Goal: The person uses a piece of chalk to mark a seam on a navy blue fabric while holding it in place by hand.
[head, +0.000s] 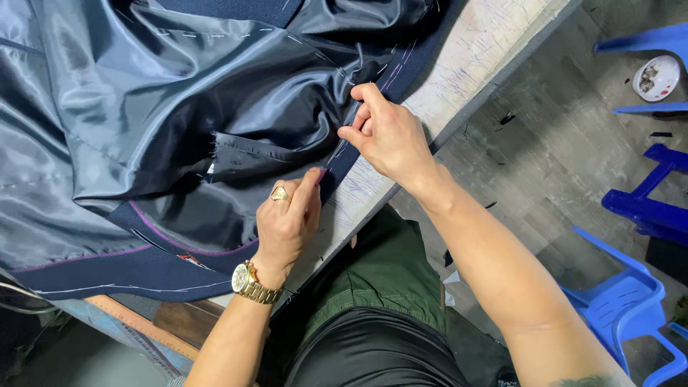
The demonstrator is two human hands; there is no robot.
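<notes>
The dark navy wool jacket with glossy slate-blue lining [179,93] runs past the top and left edges, so its full outline is unseen. Whether the right hand [387,136] pinches a needle cannot be told; anything between its fingertips is too small. The left hand's [287,222] fingertips press into a fold, partly hidden. The pale chalk-marked wooden bench [466,57] lies mostly under cloth. The contents of the small white round dish [656,77] are indistinct. The blue plastic chair [631,301] is cropped at the right.
</notes>
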